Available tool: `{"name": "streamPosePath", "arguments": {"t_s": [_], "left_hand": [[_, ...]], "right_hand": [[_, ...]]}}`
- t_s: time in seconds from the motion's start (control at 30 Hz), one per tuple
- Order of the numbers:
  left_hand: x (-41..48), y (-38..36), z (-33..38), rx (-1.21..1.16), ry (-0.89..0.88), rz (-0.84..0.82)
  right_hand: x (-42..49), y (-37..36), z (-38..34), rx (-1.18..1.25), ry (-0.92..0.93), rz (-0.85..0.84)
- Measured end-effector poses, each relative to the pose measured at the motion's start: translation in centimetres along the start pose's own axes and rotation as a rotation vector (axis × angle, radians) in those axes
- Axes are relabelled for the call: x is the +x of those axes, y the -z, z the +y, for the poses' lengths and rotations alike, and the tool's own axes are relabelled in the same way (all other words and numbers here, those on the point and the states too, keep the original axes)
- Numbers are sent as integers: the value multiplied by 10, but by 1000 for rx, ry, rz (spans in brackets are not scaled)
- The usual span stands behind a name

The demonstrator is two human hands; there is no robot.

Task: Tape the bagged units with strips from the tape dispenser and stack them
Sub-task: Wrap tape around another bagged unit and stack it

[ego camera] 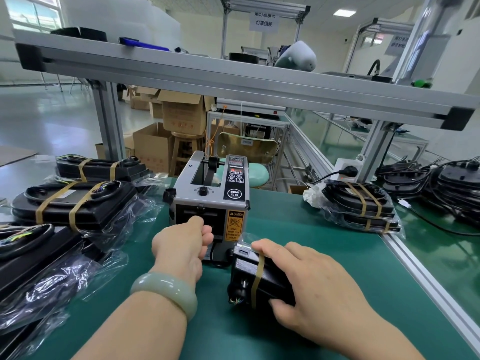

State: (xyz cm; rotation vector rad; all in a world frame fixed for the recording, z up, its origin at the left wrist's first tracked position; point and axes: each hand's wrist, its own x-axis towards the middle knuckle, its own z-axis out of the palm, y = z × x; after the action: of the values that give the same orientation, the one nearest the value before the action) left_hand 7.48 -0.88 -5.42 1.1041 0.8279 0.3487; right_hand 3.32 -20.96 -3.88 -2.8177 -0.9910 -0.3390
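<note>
Brown tape (259, 272) bands the bagged unit (245, 268) gripped in the right hand (319, 281); left hand (181, 246) fingers (207, 236), closed at the tape dispenser (207, 196), seemingly pinch a second strip.

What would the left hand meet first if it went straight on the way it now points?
The tape dispenser: the left hand points at its front outlet and looks almost touching, though depth is unclear. The right hand grips the bagged unit.

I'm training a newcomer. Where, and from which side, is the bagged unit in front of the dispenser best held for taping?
Likely grip the bagged unit across its right half, from the right, as the right hand does: fingers over the far edge, thumb on the near one. Flat sides suit this, leaving the left end free.
</note>
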Motion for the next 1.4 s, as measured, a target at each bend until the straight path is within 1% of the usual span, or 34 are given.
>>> {"name": "streamPosePath", "arguments": {"t_s": [0.07, 0.2, 0.3, 0.37, 0.4, 0.5, 0.6, 0.8, 1.4], "left_hand": [[-7, 6, 2, -9, 24, -77], [-31, 28, 5, -29, 34, -311], [-48, 44, 2, 69, -58, -438], [-55, 51, -4, 147, -152, -474], [-58, 53, -8, 183, -204, -467], [-65, 51, -21, 230, -348, -374], [-70, 45, -29, 222, -401, -292], [-80, 34, -35, 152, -377, -270], [-91, 24, -34, 182, -437, -173]], "right_hand": [[0, 0, 0, -1, -2, -9], [0, 2, -1, 9, -8, -14], [-1, 2, -2, -4, -5, -15], [-3, 2, -5, -17, -11, -10], [-4, 1, -6, -23, -17, -9], [-6, -1, -9, -32, -25, -15], [-6, -2, -9, -25, -16, -24], [-7, -2, -9, 4, -15, -22], [-8, 1, -12, -10, -40, -36]]}}
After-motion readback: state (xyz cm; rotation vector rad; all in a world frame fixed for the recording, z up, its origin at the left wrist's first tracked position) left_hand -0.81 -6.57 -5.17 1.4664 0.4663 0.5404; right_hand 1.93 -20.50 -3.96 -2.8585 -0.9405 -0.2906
